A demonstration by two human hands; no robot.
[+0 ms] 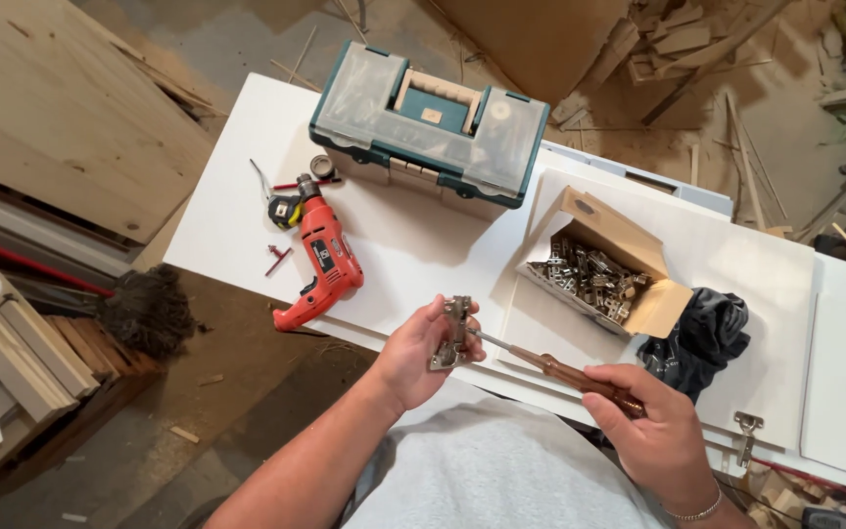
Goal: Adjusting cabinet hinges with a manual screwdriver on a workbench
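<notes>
1. Your right hand (653,436) grips the screwdriver (550,364) handle, tip on the hinge (452,333).
2. Your left hand (418,353) clasps that hinge above the white panel's (413,245) near edge.
3. Farther off, the hinge box (604,269), then the toolbox (430,122) at the far edge.

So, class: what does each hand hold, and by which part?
Left hand grips a metal hinge around its body; right hand holds a screwdriver by its brown handle.

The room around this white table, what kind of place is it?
Most likely a woodworking or cabinet-making shop. Wood scraps and sawdust litter the floor, a red drill and toolbox sit on the white table, and a box of metal hinges stands open.
</notes>
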